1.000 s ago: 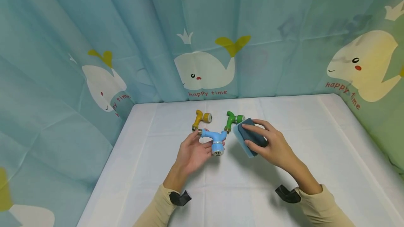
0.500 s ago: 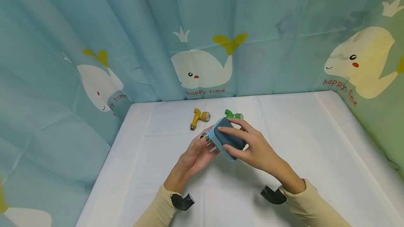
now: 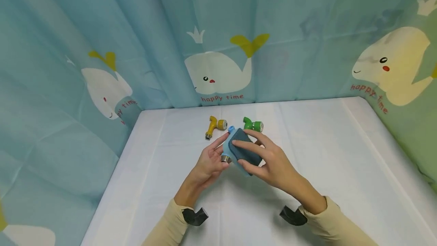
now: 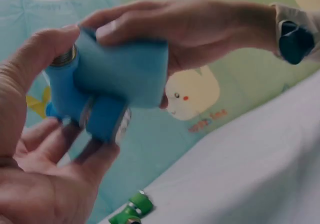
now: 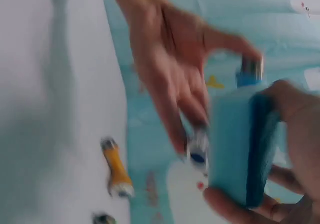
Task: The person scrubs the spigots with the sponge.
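A blue faucet (image 4: pixel 62 91) with a metal threaded end is held above the table by my left hand (image 3: pixel 209 162). In the left wrist view the thumb presses on its threaded end while the fingers support it from the other side. My right hand (image 3: pixel 278 164) grips a two-layer sponge (image 3: pixel 247 149), light blue with a darker blue side. The sponge's light side (image 5: pixel 227 139) lies against the faucet. From the head view, the sponge covers most of the faucet; only its spout tip and threaded end show.
Behind the hands, a yellow faucet (image 3: pixel 213 126) and a green faucet (image 3: pixel 252 125) lie on the white-covered table (image 3: pixel 164 177). A blue-green curtain (image 3: pixel 157 48) with whale prints hangs along the table's back and sides.
My right hand has moved left, bringing the sponge from beside the blue faucet onto it. My left hand has turned the faucet, so its threaded end now points toward me. The other faucets stay put.
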The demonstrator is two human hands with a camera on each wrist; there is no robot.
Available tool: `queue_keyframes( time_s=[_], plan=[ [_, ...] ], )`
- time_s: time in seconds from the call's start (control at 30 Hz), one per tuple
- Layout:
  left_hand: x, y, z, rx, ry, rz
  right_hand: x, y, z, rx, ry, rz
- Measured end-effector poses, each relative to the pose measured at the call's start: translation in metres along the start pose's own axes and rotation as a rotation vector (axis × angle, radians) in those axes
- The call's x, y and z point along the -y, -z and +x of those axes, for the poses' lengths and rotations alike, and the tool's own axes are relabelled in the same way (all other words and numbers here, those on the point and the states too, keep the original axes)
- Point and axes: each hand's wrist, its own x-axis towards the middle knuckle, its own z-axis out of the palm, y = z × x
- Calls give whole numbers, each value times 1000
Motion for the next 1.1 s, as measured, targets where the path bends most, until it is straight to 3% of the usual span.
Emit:
queue_keyframes(
  time_s=[0.13, 0.33, 0.47, 0.83, 0.97, 1.1],
  plan=[
    [-2, 1, -1, 15, -26, 25, -3, 6, 4, -25, -13, -141],
    [-5, 1, 0, 10, -84, 20, -1, 8, 2, -2, -19, -126],
    [-6, 0, 1, 6, -106, 31, -4, 6, -1, -24, -56, -207],
    [-3, -5, 3, -89, -121, 48, -2, -5, -6, -66, 11, -294],
    [0, -3, 2, -77, -130, 16, -2, -9, -8, -36, 27, -302],
    [1, 2, -1, -57, -102, 8, -8, -4, -6, -18, -25, -303]
  ],
)
